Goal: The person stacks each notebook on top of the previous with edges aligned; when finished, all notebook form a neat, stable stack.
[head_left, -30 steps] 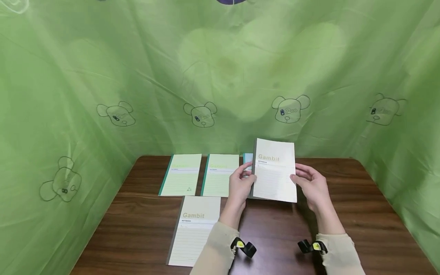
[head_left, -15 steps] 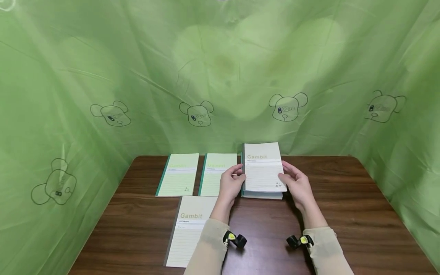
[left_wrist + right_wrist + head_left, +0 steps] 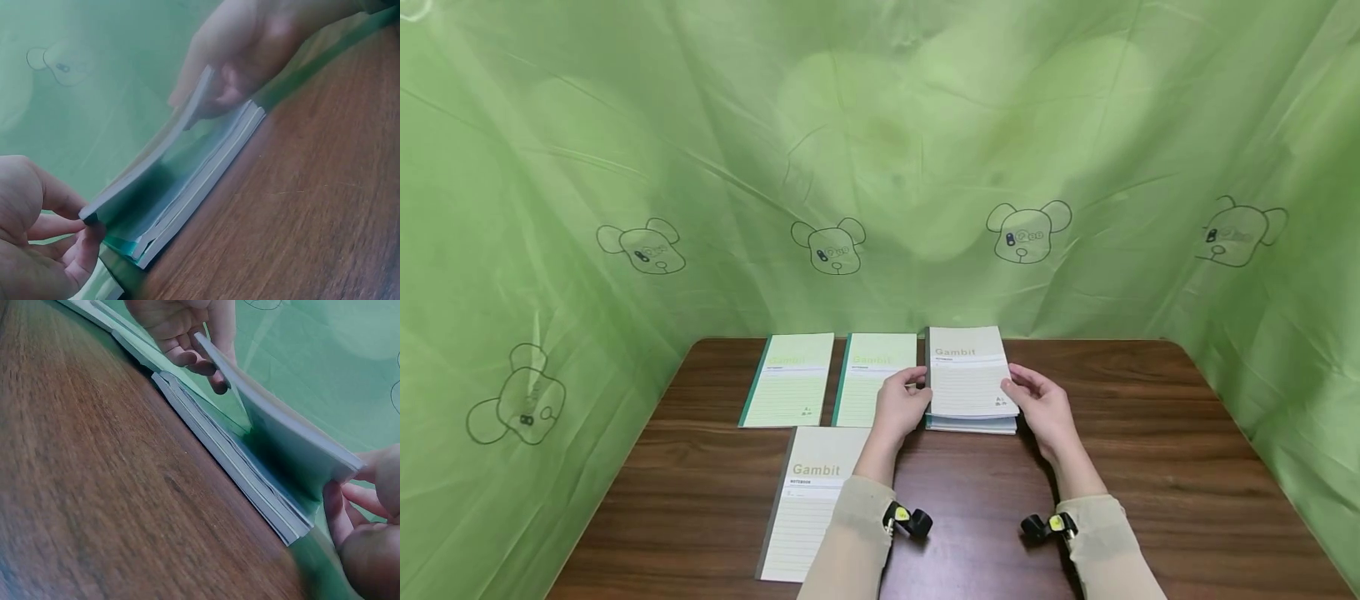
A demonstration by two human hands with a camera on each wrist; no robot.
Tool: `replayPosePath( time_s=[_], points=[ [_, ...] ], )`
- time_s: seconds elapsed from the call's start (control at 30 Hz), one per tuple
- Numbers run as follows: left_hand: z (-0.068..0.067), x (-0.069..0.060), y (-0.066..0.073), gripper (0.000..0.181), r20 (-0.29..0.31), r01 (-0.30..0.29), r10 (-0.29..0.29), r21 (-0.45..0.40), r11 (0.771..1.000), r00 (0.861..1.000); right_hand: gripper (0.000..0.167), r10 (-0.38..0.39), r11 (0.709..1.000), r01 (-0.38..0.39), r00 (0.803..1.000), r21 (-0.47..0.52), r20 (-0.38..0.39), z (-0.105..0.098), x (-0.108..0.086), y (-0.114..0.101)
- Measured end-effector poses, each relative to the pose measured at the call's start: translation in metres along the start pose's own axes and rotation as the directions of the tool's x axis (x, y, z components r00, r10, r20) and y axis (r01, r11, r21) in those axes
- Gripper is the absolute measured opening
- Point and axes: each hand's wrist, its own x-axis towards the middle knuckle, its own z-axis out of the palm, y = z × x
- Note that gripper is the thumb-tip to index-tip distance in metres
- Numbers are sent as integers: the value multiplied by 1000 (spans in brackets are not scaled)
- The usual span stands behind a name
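Both hands hold a white Gambit notebook (image 3: 970,383) with a grey spine, one at each side edge. My left hand (image 3: 901,407) pinches its spine side between thumb and fingers; my right hand (image 3: 1042,408) pinches the opposite edge. In the left wrist view the held notebook (image 3: 150,150) is tilted, its near edge raised above a small stack of notebooks (image 3: 203,181). A gap shows between it and the stack. The right wrist view shows the same stack (image 3: 225,459) lying flat on the table.
Two pale green notebooks with green spines, one far left (image 3: 788,387) and one beside the stack (image 3: 868,350), lie along the back of the wooden table (image 3: 1150,467). Another white Gambit notebook (image 3: 816,500) lies in front of them. A green curtain (image 3: 895,167) stands behind.
The held white notebook has come down and left, from above the table to just over the stack. Both hands moved with it. The other notebooks stay where they were.
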Motion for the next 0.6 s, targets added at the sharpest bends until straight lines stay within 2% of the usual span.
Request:
replayPosePath(
  time_s=[0.2,0.3,0.6],
  points=[
    [0,-1,-2,44,-3,8,-8,35,999,1000,50,-29,999,30,999,-41,18,0,0,5],
    [0,-1,-2,43,-11,-6,7,63,998,1000,50,-45,997,46,999,-66,24,0,1,8],
    [0,0,-2,43,3,-14,14,194,981,1000,49,-41,983,41,999,-177,5,1,4,11]
  ],
)
